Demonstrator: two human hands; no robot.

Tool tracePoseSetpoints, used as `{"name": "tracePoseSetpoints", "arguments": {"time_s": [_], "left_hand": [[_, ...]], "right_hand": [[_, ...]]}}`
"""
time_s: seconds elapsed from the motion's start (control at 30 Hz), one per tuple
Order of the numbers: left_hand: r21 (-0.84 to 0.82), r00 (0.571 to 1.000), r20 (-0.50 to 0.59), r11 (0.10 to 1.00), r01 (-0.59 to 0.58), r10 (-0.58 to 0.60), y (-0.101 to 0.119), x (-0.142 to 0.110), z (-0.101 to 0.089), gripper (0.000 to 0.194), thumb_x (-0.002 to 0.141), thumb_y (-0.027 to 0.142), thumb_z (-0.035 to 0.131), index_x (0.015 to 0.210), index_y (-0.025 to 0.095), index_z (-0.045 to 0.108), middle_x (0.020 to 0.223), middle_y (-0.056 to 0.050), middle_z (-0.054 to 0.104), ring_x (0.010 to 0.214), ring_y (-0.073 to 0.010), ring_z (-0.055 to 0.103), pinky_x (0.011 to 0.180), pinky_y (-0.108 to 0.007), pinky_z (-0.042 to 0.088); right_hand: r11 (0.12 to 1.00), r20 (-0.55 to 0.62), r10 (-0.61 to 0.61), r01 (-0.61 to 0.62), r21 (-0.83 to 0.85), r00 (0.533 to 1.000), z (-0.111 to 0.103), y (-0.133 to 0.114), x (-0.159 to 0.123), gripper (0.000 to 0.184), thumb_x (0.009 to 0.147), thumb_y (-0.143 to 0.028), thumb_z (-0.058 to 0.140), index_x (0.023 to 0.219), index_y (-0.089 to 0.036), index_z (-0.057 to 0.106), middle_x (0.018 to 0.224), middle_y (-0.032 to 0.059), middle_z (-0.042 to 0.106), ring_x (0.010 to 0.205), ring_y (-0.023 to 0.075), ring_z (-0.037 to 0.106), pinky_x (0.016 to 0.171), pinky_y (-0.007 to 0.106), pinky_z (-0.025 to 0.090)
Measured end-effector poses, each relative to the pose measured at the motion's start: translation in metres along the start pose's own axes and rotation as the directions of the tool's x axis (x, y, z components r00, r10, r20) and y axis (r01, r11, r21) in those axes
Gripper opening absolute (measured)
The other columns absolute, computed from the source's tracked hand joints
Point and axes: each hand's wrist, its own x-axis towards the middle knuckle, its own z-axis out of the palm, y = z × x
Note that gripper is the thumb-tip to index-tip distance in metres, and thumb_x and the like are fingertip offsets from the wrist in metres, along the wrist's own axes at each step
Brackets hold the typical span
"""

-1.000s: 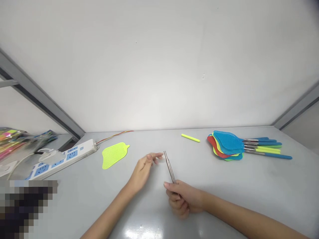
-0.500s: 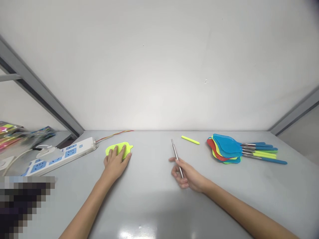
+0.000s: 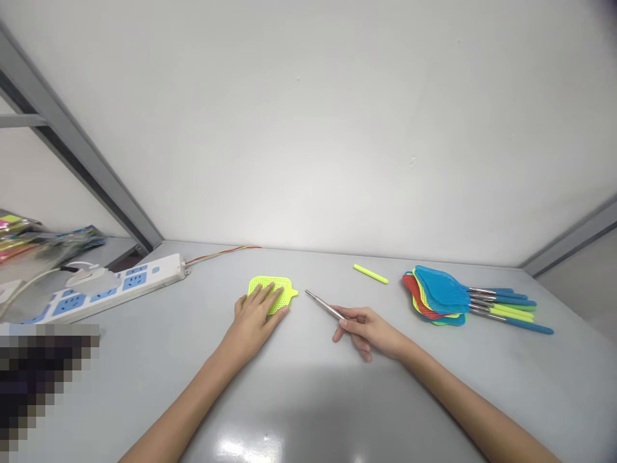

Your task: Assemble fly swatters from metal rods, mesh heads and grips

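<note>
My left hand point(image 3: 254, 319) lies flat with fingers spread on a yellow-green mesh swatter head point(image 3: 277, 292) on the grey table point(image 3: 299, 399). The head's small neck points right. My right hand point(image 3: 369, 330) pinches a thin metal rod point(image 3: 324, 305), whose free tip points left toward that neck, a short gap away. A yellow-green handle sleeve point(image 3: 370, 274) lies loose behind the right hand.
A pile of finished swatters point(image 3: 446, 292) in blue, red, yellow and green, with handles point(image 3: 508, 307) pointing right, lies at the right. A white and blue power strip point(image 3: 103, 289) with a plugged-in adapter sits at the left, bagged goods point(image 3: 29, 238) behind it. A white wall closes the back.
My left hand reached out to the mesh head, pressed on it and slid it right toward the centre. My right hand swung the rod from pointing away to pointing left at the head.
</note>
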Motion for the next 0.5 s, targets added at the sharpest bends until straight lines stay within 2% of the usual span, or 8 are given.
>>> {"name": "tracePoseSetpoints", "arguments": {"time_s": [0.17,0.5], "left_hand": [[-0.076,1.0,0.022,0.997,-0.005,0.006,0.0036,-0.0031,-0.0048,0.048,0.087,0.046,0.025,0.131,0.027,0.03,0.14,-0.002,0.028,0.129,-0.0219,0.018,0.102,-0.043,0.019],[-0.146,0.998,0.059,0.989,-0.027,0.036,0.0054,-0.0022,-0.0001,0.047,0.087,0.044,0.027,0.131,0.026,0.032,0.14,-0.002,0.028,0.13,-0.0221,0.013,0.104,-0.044,0.015]], "right_hand": [[1.0,0.004,0.0,0.0,-0.009,1.0,-0.0006,0.0019,0.0006,0.048,0.079,-0.033,0.053,0.124,-0.017,0.044,0.077,0.0059,0.065,0.031,0.0021,0.034,0.029,0.018,0.037],[1.0,-0.012,-0.006,0.006,0.012,1.0,0.0,0.0018,0.0006,0.05,0.078,-0.034,0.055,0.124,-0.019,0.045,0.071,0.0024,0.063,0.032,0.0017,0.033,0.03,0.018,0.037]]}}
